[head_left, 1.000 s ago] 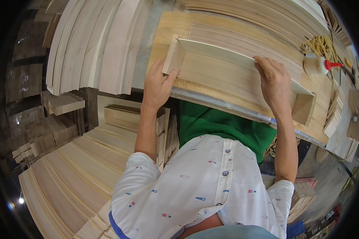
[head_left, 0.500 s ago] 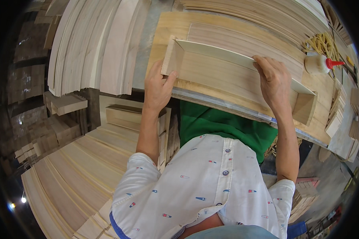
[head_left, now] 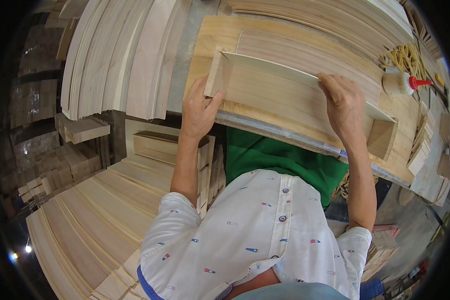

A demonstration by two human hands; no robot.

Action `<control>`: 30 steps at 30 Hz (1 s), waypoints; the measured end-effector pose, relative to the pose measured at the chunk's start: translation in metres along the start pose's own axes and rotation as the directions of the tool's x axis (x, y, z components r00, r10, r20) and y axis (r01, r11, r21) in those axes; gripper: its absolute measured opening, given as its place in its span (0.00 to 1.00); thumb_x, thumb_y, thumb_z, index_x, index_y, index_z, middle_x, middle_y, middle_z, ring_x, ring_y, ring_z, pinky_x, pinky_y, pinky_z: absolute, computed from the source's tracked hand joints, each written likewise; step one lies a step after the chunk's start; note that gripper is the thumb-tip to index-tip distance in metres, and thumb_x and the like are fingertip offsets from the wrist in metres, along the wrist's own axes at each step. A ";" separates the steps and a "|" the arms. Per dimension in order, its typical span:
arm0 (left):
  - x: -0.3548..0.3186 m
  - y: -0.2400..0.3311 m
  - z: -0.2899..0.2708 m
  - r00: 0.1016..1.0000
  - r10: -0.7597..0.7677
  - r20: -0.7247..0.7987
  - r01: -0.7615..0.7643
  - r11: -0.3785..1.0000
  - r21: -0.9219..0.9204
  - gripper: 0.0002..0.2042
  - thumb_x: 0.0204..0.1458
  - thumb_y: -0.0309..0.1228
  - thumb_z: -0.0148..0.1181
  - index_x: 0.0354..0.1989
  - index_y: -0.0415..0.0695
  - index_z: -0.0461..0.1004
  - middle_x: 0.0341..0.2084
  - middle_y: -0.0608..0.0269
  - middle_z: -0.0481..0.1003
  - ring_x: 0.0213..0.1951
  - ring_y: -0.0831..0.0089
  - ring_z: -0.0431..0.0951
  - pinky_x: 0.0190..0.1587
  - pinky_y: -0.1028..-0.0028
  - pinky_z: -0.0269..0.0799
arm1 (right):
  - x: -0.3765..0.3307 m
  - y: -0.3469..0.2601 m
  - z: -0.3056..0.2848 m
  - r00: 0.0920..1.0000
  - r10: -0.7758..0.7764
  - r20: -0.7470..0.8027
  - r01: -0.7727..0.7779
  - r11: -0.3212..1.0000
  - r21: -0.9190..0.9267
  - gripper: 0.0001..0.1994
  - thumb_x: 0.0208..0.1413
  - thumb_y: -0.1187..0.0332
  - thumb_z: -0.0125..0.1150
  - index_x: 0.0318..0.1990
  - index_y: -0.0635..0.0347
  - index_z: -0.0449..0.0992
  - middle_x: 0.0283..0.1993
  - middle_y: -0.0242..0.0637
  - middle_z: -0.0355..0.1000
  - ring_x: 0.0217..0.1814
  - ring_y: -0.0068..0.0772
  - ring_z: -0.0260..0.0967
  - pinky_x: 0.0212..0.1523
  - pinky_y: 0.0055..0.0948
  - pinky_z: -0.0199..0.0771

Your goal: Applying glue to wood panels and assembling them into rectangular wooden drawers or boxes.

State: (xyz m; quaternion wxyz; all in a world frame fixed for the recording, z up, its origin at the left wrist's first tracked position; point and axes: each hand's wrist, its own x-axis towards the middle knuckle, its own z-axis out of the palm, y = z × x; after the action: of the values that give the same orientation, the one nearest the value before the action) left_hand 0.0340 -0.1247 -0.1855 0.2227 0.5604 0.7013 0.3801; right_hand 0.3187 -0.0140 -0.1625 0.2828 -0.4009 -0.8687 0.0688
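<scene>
A long, shallow wooden box frame (head_left: 275, 91) lies on the workbench before me, with a short upright piece at each end and a thin pale panel along its far side. My left hand (head_left: 200, 106) grips its left end piece, thumb on the near side. At the far edge, my right hand (head_left: 341, 100) pinches the top of the thin panel right of the middle. Behind the frame, flat boards (head_left: 305, 52) rest on the bench. A white glue bottle (head_left: 398, 84) with a red nozzle stands beyond my right hand.
Tall stacks of thin boards (head_left: 117, 55) rise at the left. More assembled frames (head_left: 157, 146) and rows of panels (head_left: 90, 215) sit below them, beside my left elbow. Small wood strips (head_left: 421, 140) lie on the bench's right end, near a yellow tangle of bands (head_left: 404, 57).
Both hands keep their places on the box frame. Only a very slight shift of the view shows.
</scene>
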 end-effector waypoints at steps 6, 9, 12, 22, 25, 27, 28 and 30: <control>0.001 0.002 -0.001 0.997 0.076 0.004 -0.076 0.995 0.068 0.15 0.52 0.24 0.58 0.47 0.32 0.70 0.40 0.55 0.73 0.41 0.70 0.75 0.44 0.73 0.70 | -0.001 -0.002 0.000 1.000 -0.012 0.001 0.012 1.000 0.001 0.05 0.49 0.74 0.57 0.33 0.56 0.75 0.28 0.33 0.73 0.31 0.36 0.70 0.31 0.33 0.65; 0.000 0.005 -0.002 0.998 0.068 0.000 -0.068 0.996 0.065 0.15 0.51 0.24 0.58 0.47 0.32 0.70 0.40 0.54 0.73 0.41 0.69 0.75 0.44 0.73 0.69 | -0.001 -0.004 -0.001 1.000 -0.002 0.004 0.002 1.000 -0.010 0.04 0.48 0.74 0.58 0.33 0.56 0.75 0.29 0.32 0.73 0.31 0.35 0.70 0.31 0.33 0.66; -0.001 0.000 -0.002 0.998 0.067 0.011 -0.068 0.996 0.057 0.15 0.51 0.24 0.58 0.47 0.33 0.70 0.40 0.56 0.73 0.42 0.70 0.75 0.45 0.73 0.70 | 0.000 -0.005 -0.001 1.000 0.002 0.011 -0.001 1.000 -0.023 0.04 0.48 0.74 0.58 0.33 0.56 0.75 0.29 0.32 0.73 0.31 0.35 0.70 0.31 0.32 0.66; 0.033 0.026 -0.065 0.972 0.078 0.222 -0.001 0.946 -0.326 0.43 0.41 0.38 0.70 0.66 0.40 0.53 0.61 0.53 0.60 0.60 0.63 0.63 0.61 0.67 0.57 | 0.006 -0.020 -0.039 0.994 0.106 -0.010 -0.102 0.973 0.207 0.13 0.50 0.76 0.60 0.45 0.61 0.75 0.45 0.45 0.72 0.48 0.47 0.68 0.49 0.35 0.68; 0.100 0.079 -0.048 0.958 0.181 0.224 -0.157 0.980 -0.122 0.39 0.41 0.40 0.69 0.62 0.39 0.61 0.59 0.51 0.63 0.59 0.61 0.64 0.60 0.67 0.59 | -0.011 -0.019 -0.058 0.977 0.145 -0.154 -0.099 0.957 0.273 0.17 0.46 0.78 0.62 0.46 0.65 0.73 0.45 0.47 0.71 0.47 0.50 0.67 0.49 0.39 0.68; 0.135 0.099 -0.012 0.791 0.309 0.528 -0.414 0.906 0.090 0.32 0.42 0.40 0.67 0.56 0.37 0.67 0.55 0.48 0.66 0.58 0.57 0.64 0.59 0.66 0.61 | -0.026 -0.023 -0.069 0.973 0.191 -0.133 -0.147 0.946 0.289 0.17 0.46 0.78 0.62 0.46 0.65 0.73 0.46 0.48 0.71 0.49 0.50 0.67 0.51 0.38 0.67; 0.150 0.104 0.013 0.770 0.352 0.532 -0.436 0.899 0.037 0.32 0.42 0.40 0.67 0.56 0.37 0.67 0.55 0.48 0.66 0.58 0.57 0.64 0.59 0.66 0.61 | -0.035 -0.025 -0.079 0.962 0.250 -0.113 -0.209 0.935 0.287 0.17 0.46 0.79 0.62 0.46 0.65 0.74 0.47 0.49 0.71 0.51 0.50 0.67 0.52 0.38 0.67; 0.163 0.111 0.053 0.598 0.094 0.796 -0.539 0.782 0.313 0.34 0.38 0.36 0.65 0.58 0.39 0.63 0.55 0.53 0.65 0.57 0.57 0.65 0.60 0.65 0.60 | -0.051 -0.026 -0.084 0.953 0.285 -0.103 -0.242 0.921 0.304 0.16 0.46 0.79 0.62 0.46 0.65 0.74 0.46 0.49 0.71 0.51 0.49 0.68 0.52 0.38 0.67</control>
State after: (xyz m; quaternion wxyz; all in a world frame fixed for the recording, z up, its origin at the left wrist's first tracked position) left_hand 0.0971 0.0554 -0.1127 0.2517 0.8233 0.5058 -0.0550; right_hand 0.3735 -0.0776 -0.1062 0.3888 -0.4727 -0.7644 0.2026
